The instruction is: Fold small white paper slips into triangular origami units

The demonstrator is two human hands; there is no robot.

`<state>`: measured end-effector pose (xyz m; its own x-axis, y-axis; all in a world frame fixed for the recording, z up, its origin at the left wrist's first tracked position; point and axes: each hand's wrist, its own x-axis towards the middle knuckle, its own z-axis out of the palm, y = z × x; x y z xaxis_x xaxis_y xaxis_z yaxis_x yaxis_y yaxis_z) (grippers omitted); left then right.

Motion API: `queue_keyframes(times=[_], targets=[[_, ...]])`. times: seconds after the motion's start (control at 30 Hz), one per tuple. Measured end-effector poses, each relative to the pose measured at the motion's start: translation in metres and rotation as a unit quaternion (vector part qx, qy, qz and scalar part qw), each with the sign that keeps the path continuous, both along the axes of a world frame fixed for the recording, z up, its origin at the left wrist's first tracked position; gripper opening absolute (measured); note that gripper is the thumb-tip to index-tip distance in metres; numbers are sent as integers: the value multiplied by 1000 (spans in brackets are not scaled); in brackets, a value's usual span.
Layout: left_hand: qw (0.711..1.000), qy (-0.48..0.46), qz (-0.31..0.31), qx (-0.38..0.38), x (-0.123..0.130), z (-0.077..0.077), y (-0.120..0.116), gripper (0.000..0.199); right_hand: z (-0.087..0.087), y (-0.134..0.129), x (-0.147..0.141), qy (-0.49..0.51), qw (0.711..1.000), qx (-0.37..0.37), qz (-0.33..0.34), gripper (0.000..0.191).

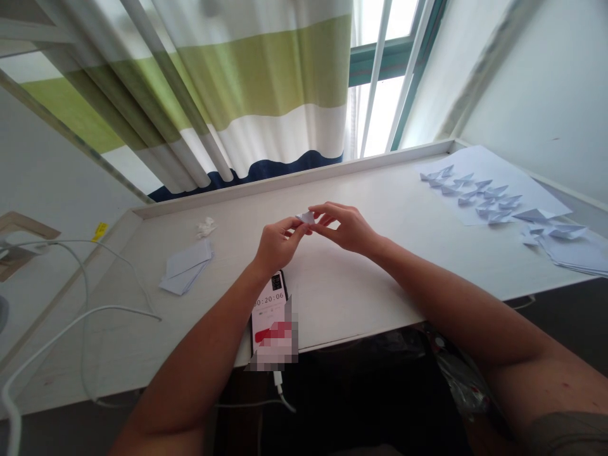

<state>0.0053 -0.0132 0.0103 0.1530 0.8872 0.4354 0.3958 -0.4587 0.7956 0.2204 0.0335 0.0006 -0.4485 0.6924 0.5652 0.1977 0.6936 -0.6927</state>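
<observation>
The white desk point(365, 297) bears papers point(187, 266) and 1 phone point(266, 309).

The folded white paper point(306, 217), small and angular, was held near the frame's centre, its edges partly hidden.

White desk point(342, 304): open lane along far edge, behind left hand point(280, 244) and right hand point(350, 227), bounded by raised rim point(332, 172). Broad open stretch from right hand toward large sheet point(532, 177) at far right corner. Right end blocked by folded paper pieces point(497, 192) and paper stack point(577, 253). Near edge: phone point(268, 310) partly under left forearm point(218, 316), in way. Left end: paper slips point(185, 266), crumpled paper point(206, 228), cable loops point(118, 308).
</observation>
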Motion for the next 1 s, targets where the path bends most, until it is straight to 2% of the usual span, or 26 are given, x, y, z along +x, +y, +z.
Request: queue_keyframes(times=[0.2, 0.43, 0.7, 1.0], targets=[[999, 30, -10, 29, -2, 0, 2, 31, 3, -3, -1, 15, 999, -23, 23, 36], [1000, -16, -23, 6, -4, -5, 5, 32, 6, -9, -2, 20, 999, -36, 22, 30], [995, -88, -37, -26, -1, -3, 6, 36, 10, -10, -3, 51, 994, -94, 39, 42], [993, -101, -51, -46, 2, -2, 2, 37, 8, -9, -3, 44, 993, -101, 33, 41]])
